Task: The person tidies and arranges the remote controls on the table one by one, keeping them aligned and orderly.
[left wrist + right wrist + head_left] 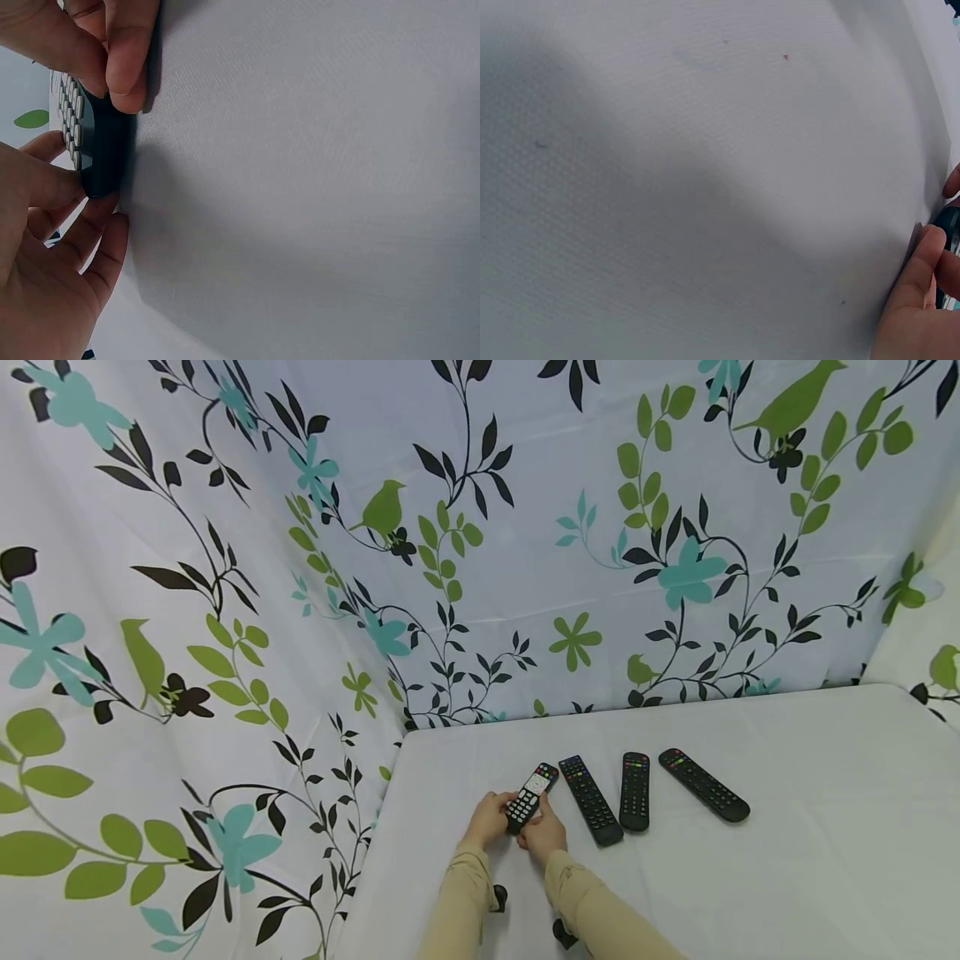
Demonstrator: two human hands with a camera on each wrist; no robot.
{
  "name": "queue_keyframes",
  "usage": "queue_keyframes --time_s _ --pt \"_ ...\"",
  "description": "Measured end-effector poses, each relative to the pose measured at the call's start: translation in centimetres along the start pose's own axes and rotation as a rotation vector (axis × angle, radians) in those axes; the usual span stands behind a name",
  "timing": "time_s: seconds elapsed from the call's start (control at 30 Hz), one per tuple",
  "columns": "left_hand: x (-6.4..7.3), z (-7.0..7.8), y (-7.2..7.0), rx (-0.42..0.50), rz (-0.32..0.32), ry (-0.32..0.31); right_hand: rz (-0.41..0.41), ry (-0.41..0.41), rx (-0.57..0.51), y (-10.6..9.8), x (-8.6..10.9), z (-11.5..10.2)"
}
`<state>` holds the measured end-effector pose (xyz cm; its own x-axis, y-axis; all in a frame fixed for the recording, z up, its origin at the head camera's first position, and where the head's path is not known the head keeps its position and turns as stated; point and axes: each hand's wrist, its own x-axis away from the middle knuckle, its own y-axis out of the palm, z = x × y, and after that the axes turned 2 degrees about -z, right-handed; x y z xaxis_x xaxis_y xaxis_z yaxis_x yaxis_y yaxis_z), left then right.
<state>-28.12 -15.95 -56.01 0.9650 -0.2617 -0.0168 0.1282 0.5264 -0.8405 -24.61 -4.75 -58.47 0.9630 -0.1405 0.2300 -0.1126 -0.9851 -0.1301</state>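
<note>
Both hands hold a black remote control (528,803) with pale number keys and a light round pad, tilted towards the upper right over the white table. My left hand (487,818) grips its left side near the lower end. In the left wrist view the left hand (56,262) has its thumb against that end, with fingers beneath. My right hand (545,833) pinches the remote from the right; in the right wrist view the right hand (915,300) shows only partly at the edge. A thin dark strip beside the right fingers is unclear.
Three more black remotes lie face up to the right: one tilted remote (591,800), a nearly straight remote (635,792) and a slanted remote (705,785). The white table (787,877) meets a leaf-and-bird patterned curtain (517,577) behind and at the left.
</note>
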Motion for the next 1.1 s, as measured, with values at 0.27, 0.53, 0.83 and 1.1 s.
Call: queue_keyframes --time_s 0.27,0.53,0.83,1.1 --pt "0.5 0.5 0.2 0.011 -0.013 -0.031 -0.015 -0.010 -0.021 -0.7 -0.2 0.1" --pt "1.3 0.2 0.8 0.009 0.019 0.019 -0.040 0.011 0.043 -1.4 -0.2 0.1" --pt "2.4 0.4 1.5 0.009 0.043 0.014 -0.100 -0.026 0.085 -2.5 -0.2 0.2" --pt "3.2 0.4 2.0 0.041 0.077 0.023 -0.169 -0.003 0.128 -3.2 0.0 0.0"
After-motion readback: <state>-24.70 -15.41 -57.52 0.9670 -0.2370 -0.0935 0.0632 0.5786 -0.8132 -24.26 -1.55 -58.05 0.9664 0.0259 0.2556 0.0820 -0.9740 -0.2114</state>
